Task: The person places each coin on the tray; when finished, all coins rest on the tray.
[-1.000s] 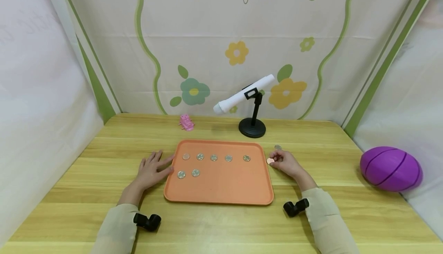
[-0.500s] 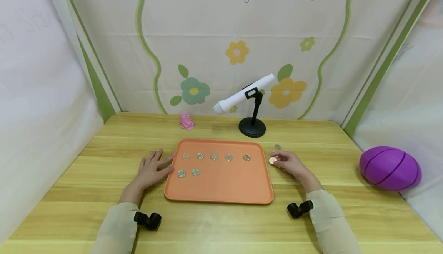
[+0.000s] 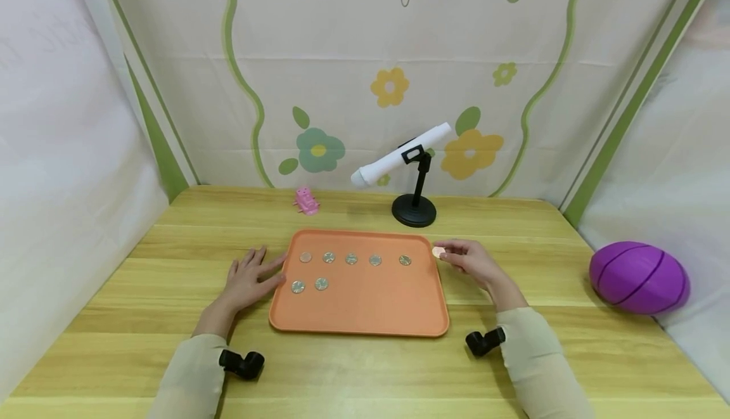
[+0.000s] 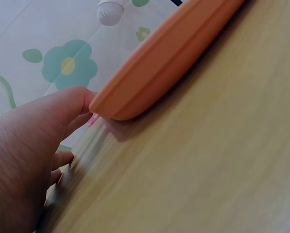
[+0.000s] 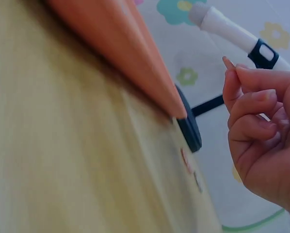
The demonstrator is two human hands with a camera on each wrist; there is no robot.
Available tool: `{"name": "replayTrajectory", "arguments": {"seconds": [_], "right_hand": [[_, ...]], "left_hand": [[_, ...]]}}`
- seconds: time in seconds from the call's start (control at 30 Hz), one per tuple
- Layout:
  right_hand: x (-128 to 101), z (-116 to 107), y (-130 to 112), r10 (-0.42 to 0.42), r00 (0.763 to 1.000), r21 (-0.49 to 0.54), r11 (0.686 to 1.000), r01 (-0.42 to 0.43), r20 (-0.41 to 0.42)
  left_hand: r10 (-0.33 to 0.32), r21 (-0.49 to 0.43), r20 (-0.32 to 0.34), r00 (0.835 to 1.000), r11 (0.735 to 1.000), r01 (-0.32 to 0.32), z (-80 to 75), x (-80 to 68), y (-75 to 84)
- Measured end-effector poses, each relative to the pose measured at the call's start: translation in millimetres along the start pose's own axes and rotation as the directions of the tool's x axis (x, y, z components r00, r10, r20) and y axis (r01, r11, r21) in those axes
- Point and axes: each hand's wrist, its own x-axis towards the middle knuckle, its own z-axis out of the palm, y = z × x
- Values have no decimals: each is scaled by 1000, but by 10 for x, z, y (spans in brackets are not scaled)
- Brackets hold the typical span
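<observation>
My right hand [image 3: 473, 262] pinches a coin [image 3: 438, 252] between thumb and index finger, raised beside the right rim of the orange tray [image 3: 371, 311]. In the right wrist view that coin [image 5: 228, 63] appears edge-on at the fingertips. Several coins form a back row on the tray, among them a silvery coin [image 3: 375, 260]; two more, including a coin [image 3: 322, 284], lie in front at the left. With fingers spread on the table, my left hand [image 3: 248, 284] touches the tray's left rim. Under its thumb side, the tray wall [image 4: 154, 68] shows in the left wrist view.
Two loose coins, one reddish [image 5: 186, 160], lie on the table right of the tray; the hand hides them in the head view. Behind the tray are a pink toy [image 3: 307, 201] and a white microphone [image 3: 402, 156] on a black stand. A purple ball [image 3: 639, 277] sits far right.
My right hand first drew back slightly right with the coin, then moved up and left to the tray's back right corner. My left hand and the tray stay in place.
</observation>
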Motion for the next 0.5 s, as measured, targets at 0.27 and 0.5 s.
{"name": "replayTrajectory", "arguments": {"seconds": [0.27,0.5], "right_hand": [[152,352,-270,-56,996,47,998,53,74],[263,750,-404,-53,987,122,992,34,153]], "left_hand": [[3,5,-4,1000,1000,-3,10,1,-5],[2,2,-4,1000,1000,-2,11,-1,1]]}}
